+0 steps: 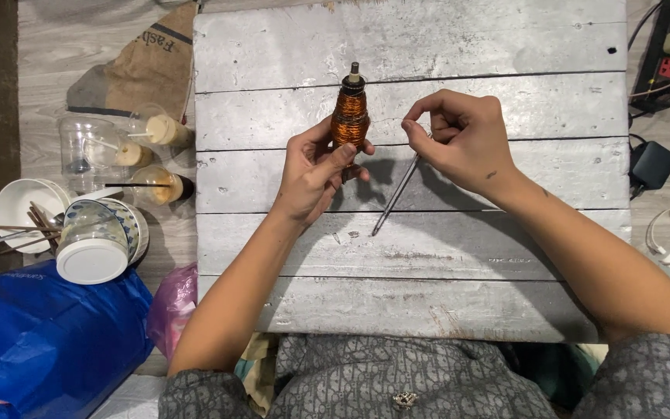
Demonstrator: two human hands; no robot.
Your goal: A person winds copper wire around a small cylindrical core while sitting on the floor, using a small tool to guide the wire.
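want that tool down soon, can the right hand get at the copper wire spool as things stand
Probably yes: the right hand is just beside the copper-wound spool, bare board between, though it holds a thin metal rod.

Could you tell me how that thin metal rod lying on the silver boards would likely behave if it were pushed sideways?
The metal rod looks straight and slim, so it is probably stiff and light. It appears round, so a sideways push would likely roll it across the board table, perhaps catching in a gap between planks.

The spool (350, 116) is wound with glossy copper wire around a dull metal core. At five o'clock from it, a thin metal rod (395, 194) looks smooth. The plank table (443, 46) is rough wood with worn silvery paint.
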